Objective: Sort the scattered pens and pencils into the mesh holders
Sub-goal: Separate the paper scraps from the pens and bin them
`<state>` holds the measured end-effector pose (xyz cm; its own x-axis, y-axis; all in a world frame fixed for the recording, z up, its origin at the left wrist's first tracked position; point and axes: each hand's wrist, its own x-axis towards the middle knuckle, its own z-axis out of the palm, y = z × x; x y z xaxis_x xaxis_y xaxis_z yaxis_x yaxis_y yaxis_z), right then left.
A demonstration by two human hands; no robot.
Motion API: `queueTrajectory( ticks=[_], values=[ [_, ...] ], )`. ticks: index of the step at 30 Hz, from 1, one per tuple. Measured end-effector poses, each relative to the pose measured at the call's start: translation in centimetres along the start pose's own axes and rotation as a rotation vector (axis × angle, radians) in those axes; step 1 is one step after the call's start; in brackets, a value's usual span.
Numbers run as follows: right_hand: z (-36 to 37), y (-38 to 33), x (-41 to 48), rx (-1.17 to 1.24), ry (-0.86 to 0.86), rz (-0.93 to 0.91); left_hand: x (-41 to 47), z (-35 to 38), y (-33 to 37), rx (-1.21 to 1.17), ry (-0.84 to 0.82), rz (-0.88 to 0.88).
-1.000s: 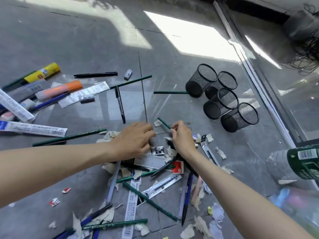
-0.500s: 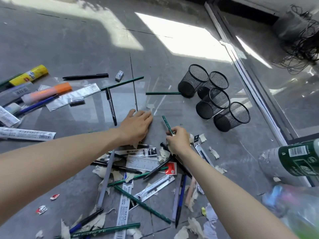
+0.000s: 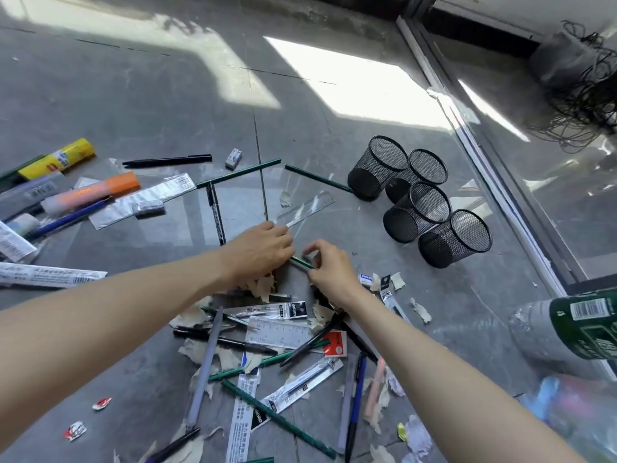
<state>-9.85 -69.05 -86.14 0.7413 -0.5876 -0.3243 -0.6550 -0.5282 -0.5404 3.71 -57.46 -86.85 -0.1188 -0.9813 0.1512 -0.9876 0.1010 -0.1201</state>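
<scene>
Four black mesh holders [image 3: 417,208] stand clustered on the grey floor to the right of my hands. My left hand [image 3: 260,252] grips the near end of a clear ruler [image 3: 310,207] that angles up toward the holders. Just to its right, my right hand [image 3: 330,267] pinches a green pencil [image 3: 302,262] low over the floor. Below my hands lies a pile of pens, green pencils [image 3: 280,419], refill packets [image 3: 277,310] and paper scraps. More green pencils [image 3: 238,173] and a black pen [image 3: 167,160] lie farther out.
At the left lie an orange highlighter [image 3: 93,192], a yellow glue stick [image 3: 56,158], a blue pen and packets. A white eraser [image 3: 233,158] sits beside the black pen. A green-labelled bottle [image 3: 584,325] is at the right edge, by the glass door track [image 3: 500,195].
My left hand has lifted the clear ruler off the floor. My right hand has shifted right and lowered the green pencil between its fingers. The view has moved closer.
</scene>
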Motion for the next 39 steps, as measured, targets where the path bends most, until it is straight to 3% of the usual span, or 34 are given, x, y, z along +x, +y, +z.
queueTrajectory(
  ticks=[2, 5, 10, 16, 19, 21, 26, 30, 35, 39],
  values=[
    [-0.8, 0.3, 0.4, -0.129, -0.035, -0.017, -1.0, -0.3, -1.5, -0.02, 0.02, -0.043],
    [-2.2, 0.4, 1.6, -0.136, -0.019, 0.034, -2.5, -0.8, -3.8, -0.007, 0.021, -0.149],
    [-4.3, -1.6, 5.2, -0.281, 0.042, -0.049, -3.2, -0.5, -4.4, 0.066, -0.08, -0.156],
    [-4.8, -4.6, 9.5, -0.599, -0.151, -0.191, -2.5, 0.2, -4.9, 0.151, -0.121, -0.119],
    [-3.4, -5.7, 9.3, -0.727, -0.192, -0.26, -1.7, -0.2, -3.9, 0.141, -0.282, -0.112],
    [-3.0, -5.6, 8.7, -0.765, -0.176, -0.255, -1.3, -0.8, -3.9, 0.128, -0.301, -0.12],
    [-4.8, -1.5, 7.5, -0.733, -0.036, -0.04, -3.6, -0.5, -5.9, 0.147, -0.253, -0.075],
    [-5.8, 1.8, 5.0, -0.677, -0.033, 0.116, -5.5, -1.2, -7.1, 0.19, -0.353, -0.155],
    [-2.2, 1.1, 0.0, -0.491, 0.069, -0.015, -6.4, -1.0, -6.9, 0.161, -0.324, -0.366],
    [0.4, 0.0, -3.1, -0.267, 0.177, -0.033, -5.7, -1.4, -4.7, -0.049, -0.205, -0.511]
  ],
)
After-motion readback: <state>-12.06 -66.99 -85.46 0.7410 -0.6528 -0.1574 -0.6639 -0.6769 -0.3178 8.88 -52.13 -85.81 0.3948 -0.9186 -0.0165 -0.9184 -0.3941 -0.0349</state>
